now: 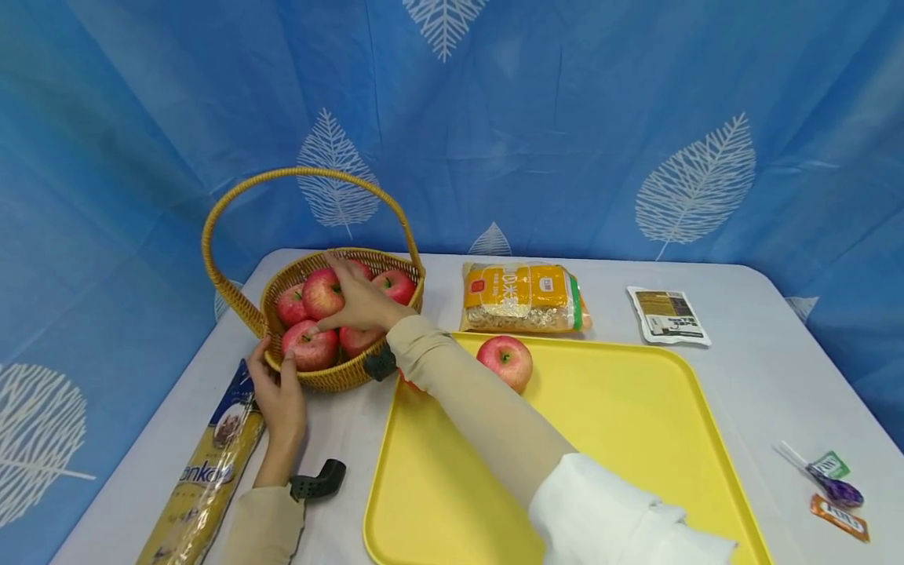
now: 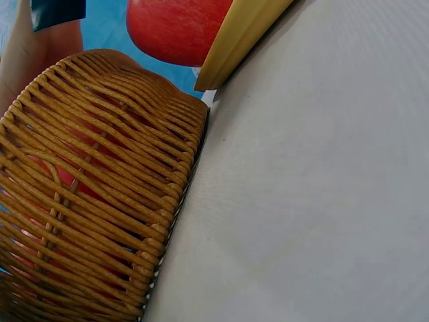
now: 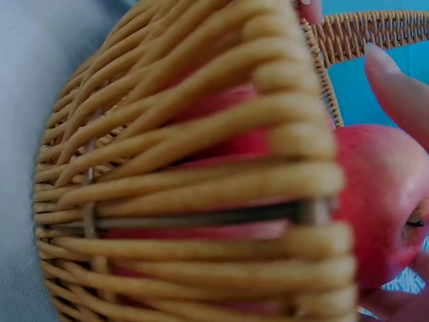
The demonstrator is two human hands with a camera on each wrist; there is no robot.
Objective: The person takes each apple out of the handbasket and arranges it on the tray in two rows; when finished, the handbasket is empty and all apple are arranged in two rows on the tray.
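Note:
A wicker basket (image 1: 339,380) with a tall arched handle holds several red apples. My right hand (image 1: 363,302) reaches over its rim and grips an apple (image 1: 322,293) on top of the pile, thumb and fingers on either side of it. The right wrist view shows that apple (image 3: 379,194) just above the woven rim. On the near left side, my left hand (image 1: 281,400) holds the basket's edge near the handle's base. Basket weave (image 2: 100,194) fills much of the left wrist view, with apples showing through the gaps.
A yellow tray (image 1: 452,502) lies right of the basket, with an apple (image 1: 504,362) at its far edge and another partly behind the right sleeve. Around them lie a long noodle packet (image 1: 205,479), a grain bag (image 1: 523,298), a white-edged pouch (image 1: 667,315) and wrapped sweets (image 1: 836,493).

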